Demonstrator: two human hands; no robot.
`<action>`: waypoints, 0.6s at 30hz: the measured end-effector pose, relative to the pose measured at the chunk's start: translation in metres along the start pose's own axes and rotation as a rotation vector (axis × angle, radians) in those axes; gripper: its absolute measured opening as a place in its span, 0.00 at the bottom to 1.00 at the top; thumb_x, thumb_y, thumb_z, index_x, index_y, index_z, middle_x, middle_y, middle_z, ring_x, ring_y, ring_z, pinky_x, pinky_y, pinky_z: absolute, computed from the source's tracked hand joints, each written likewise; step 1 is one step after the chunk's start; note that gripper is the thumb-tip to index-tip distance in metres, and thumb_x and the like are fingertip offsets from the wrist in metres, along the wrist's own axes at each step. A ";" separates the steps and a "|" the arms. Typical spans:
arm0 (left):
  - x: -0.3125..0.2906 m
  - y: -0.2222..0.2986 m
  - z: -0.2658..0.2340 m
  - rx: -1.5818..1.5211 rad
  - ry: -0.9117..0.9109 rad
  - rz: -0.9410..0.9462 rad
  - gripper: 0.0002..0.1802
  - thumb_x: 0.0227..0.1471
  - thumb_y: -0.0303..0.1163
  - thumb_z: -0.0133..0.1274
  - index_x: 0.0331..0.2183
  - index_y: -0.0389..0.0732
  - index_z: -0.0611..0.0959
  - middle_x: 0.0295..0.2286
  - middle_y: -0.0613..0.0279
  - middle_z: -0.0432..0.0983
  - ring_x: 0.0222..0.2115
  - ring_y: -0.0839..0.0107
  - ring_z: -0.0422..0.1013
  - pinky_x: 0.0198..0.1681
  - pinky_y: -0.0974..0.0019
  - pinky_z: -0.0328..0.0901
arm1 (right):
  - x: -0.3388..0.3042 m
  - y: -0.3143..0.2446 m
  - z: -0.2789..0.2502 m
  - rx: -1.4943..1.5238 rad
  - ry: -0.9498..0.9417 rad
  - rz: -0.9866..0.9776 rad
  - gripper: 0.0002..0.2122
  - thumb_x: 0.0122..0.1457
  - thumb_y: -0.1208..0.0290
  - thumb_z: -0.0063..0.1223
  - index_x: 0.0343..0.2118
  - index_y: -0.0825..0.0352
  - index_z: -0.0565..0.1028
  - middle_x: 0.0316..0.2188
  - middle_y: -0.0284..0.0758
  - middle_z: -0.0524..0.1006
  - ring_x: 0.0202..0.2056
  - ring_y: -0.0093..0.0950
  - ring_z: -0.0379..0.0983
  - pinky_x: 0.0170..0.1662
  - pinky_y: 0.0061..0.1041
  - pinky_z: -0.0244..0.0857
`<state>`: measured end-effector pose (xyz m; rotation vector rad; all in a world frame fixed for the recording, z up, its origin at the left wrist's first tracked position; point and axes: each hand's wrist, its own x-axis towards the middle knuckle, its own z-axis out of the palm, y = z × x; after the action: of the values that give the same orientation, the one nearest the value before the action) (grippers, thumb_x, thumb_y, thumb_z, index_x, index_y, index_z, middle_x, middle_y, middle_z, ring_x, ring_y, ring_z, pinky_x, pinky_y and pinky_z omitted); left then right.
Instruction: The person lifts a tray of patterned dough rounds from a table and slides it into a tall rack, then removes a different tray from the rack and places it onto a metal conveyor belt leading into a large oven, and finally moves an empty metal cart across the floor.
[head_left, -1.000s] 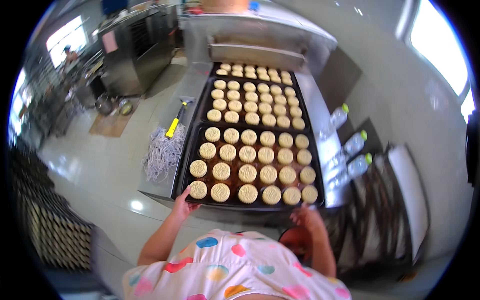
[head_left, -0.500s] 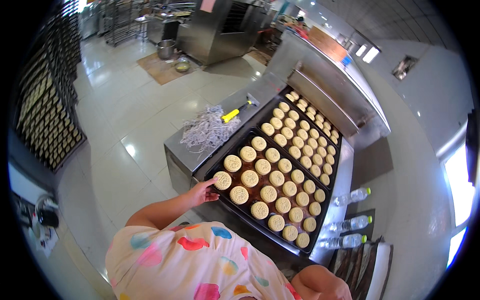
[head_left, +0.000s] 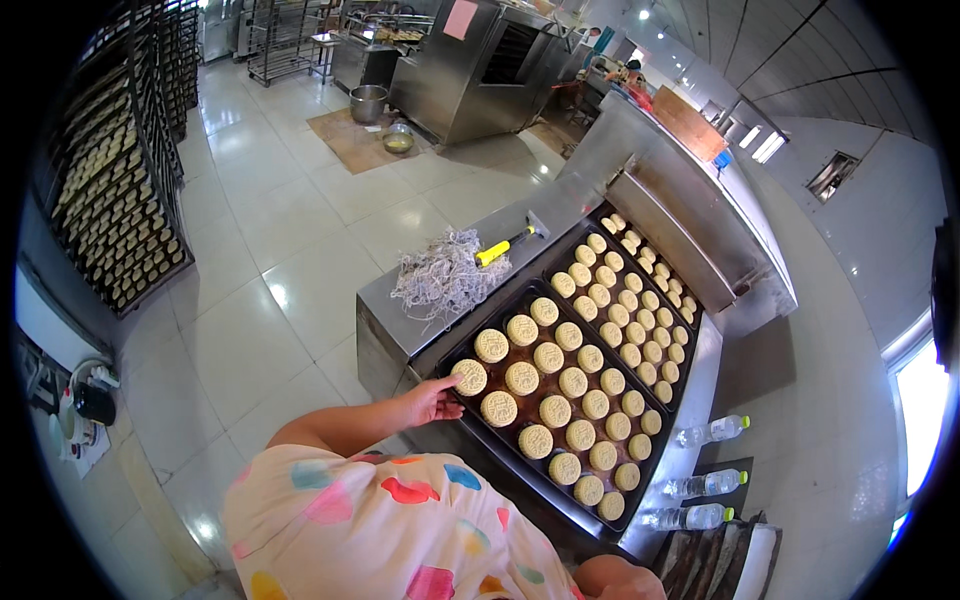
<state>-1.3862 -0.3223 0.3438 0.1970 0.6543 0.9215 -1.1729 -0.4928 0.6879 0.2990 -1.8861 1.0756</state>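
My left hand (head_left: 436,400) is at the near left corner of a dark baking tray (head_left: 527,407). Its thumb lies over the rim close to the corner mooncake (head_left: 469,377), and the fingers curl against the tray's outer side. Rows of round, pale, stamped mooncakes fill this tray. Behind it, end to end, a second tray of mooncakes (head_left: 633,333) and a third one (head_left: 655,268) continue along the metal table. Only a bit of my right arm shows at the lower edge; the right hand is out of the picture.
On the metal table's (head_left: 390,313) left part lie a tangled grey string heap (head_left: 447,275) and a yellow-handled scraper (head_left: 493,254). Clear bottles (head_left: 712,484) stand at the right. A rack of loaded trays (head_left: 125,200) is far left; a steel pot (head_left: 368,103) sits on the floor.
The whole view has shifted, so the table and trays sit further right and lower. My left hand stays at the tray corner. My right arm has sunk mostly out of view.
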 end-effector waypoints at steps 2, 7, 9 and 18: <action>0.002 -0.001 0.003 0.017 -0.007 -0.014 0.26 0.45 0.50 0.57 0.38 0.40 0.73 0.29 0.58 0.72 0.30 0.68 0.72 0.37 0.62 0.71 | 0.002 0.001 -0.001 0.004 -0.008 0.001 0.12 0.57 0.62 0.44 0.33 0.68 0.72 0.15 0.30 0.67 0.11 0.18 0.57 0.12 0.15 0.47; -0.001 -0.003 0.011 0.020 -0.015 -0.053 0.26 0.44 0.50 0.58 0.38 0.40 0.73 0.31 0.57 0.72 0.31 0.66 0.72 0.37 0.62 0.71 | 0.005 0.010 -0.005 0.044 -0.016 -0.002 0.12 0.57 0.62 0.44 0.32 0.67 0.72 0.15 0.31 0.68 0.11 0.18 0.58 0.12 0.16 0.48; -0.003 -0.002 0.013 0.017 -0.041 -0.042 0.27 0.44 0.50 0.59 0.38 0.40 0.72 0.32 0.56 0.72 0.32 0.66 0.72 0.38 0.62 0.71 | 0.006 0.011 -0.006 0.056 -0.022 -0.004 0.12 0.57 0.62 0.44 0.32 0.67 0.73 0.15 0.31 0.68 0.11 0.18 0.58 0.12 0.16 0.48; -0.004 -0.002 0.022 0.033 -0.042 -0.092 0.27 0.43 0.50 0.59 0.38 0.42 0.72 0.34 0.58 0.72 0.33 0.68 0.71 0.39 0.64 0.70 | 0.008 0.013 -0.009 0.074 -0.031 -0.011 0.12 0.56 0.62 0.44 0.31 0.67 0.73 0.15 0.32 0.68 0.12 0.19 0.59 0.12 0.17 0.49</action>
<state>-1.3738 -0.3239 0.3619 0.2132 0.6346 0.8162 -1.1794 -0.4762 0.6884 0.3693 -1.8725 1.1408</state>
